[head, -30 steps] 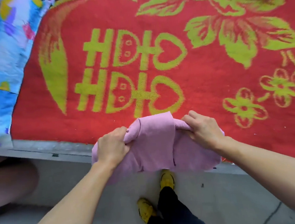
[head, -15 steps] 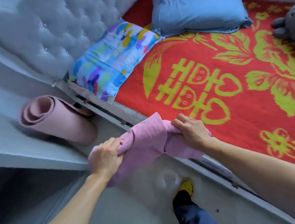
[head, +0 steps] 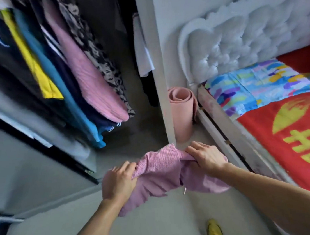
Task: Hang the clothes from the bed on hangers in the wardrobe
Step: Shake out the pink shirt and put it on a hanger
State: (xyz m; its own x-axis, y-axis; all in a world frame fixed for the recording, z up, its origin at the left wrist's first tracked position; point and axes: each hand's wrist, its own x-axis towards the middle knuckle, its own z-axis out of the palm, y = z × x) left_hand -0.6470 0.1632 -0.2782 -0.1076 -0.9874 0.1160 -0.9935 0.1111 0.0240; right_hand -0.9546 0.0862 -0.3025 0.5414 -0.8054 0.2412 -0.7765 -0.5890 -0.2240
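- Both hands hold a bunched pink garment point(head: 155, 171) over the floor, between wardrobe point(head: 52, 70) and bed point(head: 292, 133).
- Left hand point(head: 116, 182) fingers clench one end; right hand point(head: 206, 157) fingers grasp the other.
- Hanging clothes point(head: 82, 71) look blurred, perhaps on hangers.

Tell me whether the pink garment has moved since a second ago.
Yes. The pink garment has left the edge of the red blanket, going left; it is now over the floor beside the wardrobe panel.
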